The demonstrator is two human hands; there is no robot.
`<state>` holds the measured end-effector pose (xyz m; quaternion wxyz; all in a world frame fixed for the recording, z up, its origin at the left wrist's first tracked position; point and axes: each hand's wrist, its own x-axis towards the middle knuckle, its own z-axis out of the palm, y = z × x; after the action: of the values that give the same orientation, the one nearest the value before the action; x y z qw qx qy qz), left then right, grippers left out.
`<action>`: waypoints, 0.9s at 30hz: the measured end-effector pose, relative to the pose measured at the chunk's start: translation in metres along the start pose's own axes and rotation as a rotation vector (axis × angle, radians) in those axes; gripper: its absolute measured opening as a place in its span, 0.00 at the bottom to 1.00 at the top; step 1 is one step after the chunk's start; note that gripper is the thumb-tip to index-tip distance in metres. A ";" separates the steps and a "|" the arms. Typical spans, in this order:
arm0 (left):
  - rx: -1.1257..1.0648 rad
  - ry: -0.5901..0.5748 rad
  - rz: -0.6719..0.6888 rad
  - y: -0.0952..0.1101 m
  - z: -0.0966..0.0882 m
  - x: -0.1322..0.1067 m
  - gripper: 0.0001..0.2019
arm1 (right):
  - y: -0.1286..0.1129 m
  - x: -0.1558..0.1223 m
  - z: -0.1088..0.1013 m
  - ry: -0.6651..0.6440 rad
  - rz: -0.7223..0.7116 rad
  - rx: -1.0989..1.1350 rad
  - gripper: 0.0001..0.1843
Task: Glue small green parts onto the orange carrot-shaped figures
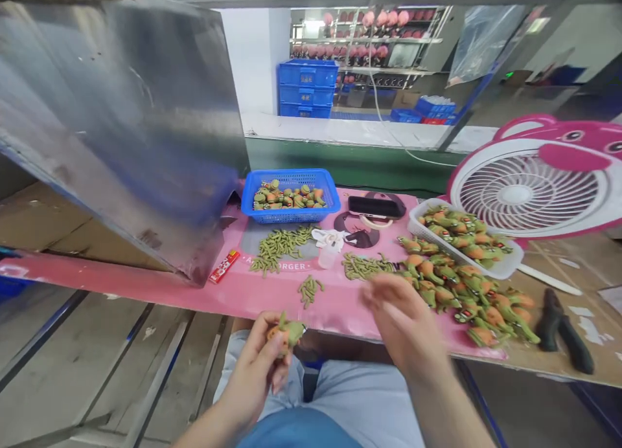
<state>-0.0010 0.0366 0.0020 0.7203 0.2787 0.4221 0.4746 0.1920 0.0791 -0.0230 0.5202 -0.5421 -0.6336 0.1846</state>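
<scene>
My left hand (257, 357) is closed around a small green and orange toy figure (286, 336), just in front of the table edge. My right hand (401, 315) hovers over the edge, near a pile of small green pieces (367, 267). Its fingers are smeared by motion, so whether they hold anything cannot be made out. A smaller heap of green pieces (309, 290) lies between the hands, and a bigger pile (279, 246) is farther back. Many similar green and orange figures (466, 283) are heaped to the right of my right hand.
A blue basket (250, 205) and a white basket (508, 267) hold more figures. A phone (376, 207), a small translucent cup (329, 259), a red packet (224, 267) and a black-handled tool (576, 344) lie about. A pink fan (454, 176) stands right; a metal panel (146, 124) rises left.
</scene>
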 end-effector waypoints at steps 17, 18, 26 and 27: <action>-0.076 0.147 -0.214 -0.001 0.005 -0.018 0.27 | 0.015 0.043 0.049 -0.129 0.237 -0.163 0.13; -0.073 0.124 -0.247 0.000 0.007 -0.018 0.27 | 0.011 0.031 0.043 -0.145 0.237 -0.108 0.14; -0.013 0.044 -0.395 0.001 0.019 -0.011 0.26 | -0.032 -0.068 -0.017 -0.127 0.387 0.319 0.17; -0.009 0.045 -0.396 0.000 0.020 -0.011 0.26 | -0.036 -0.073 -0.021 -0.095 0.454 0.322 0.18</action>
<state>0.0147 0.0269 0.0158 0.7912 0.1764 0.4825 0.3317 0.1829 -0.0045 -0.0193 0.5147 -0.5713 -0.4823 0.4197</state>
